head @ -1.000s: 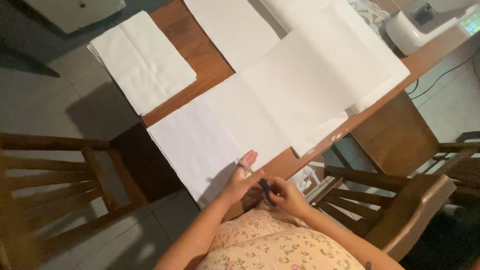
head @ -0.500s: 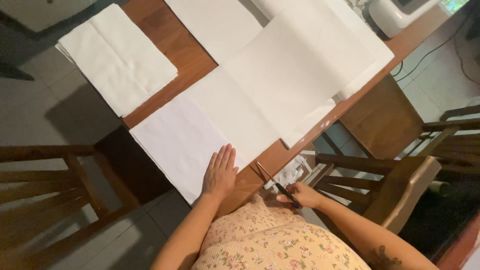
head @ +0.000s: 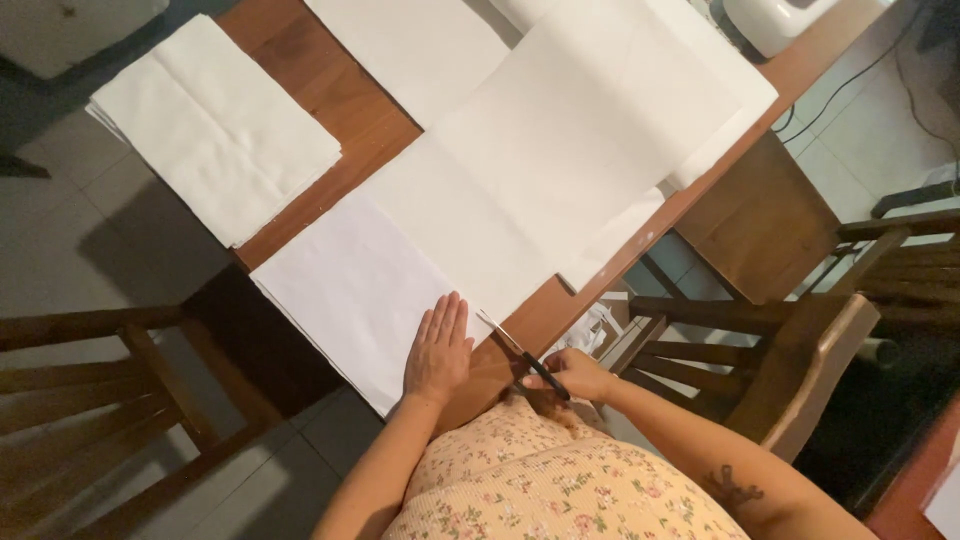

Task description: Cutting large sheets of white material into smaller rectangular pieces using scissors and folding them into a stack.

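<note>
Two hands: left hand (head: 437, 352) flat on white fabric (head: 350, 290) (right hand (head: 575, 373) gripping scissors (head: 525, 357))

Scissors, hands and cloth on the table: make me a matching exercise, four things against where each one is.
Things:
1. scissors
2. left hand
3. folded white cloth
4. wooden chair

Places:
A. lying apart at the table's far left corner
B. flat on the near white sheet
C. standing to the right of the table
D. held in the right hand, blades at the sheet's edge

Pairs: 1-D, 2-B, 3-A, 4-C
</note>
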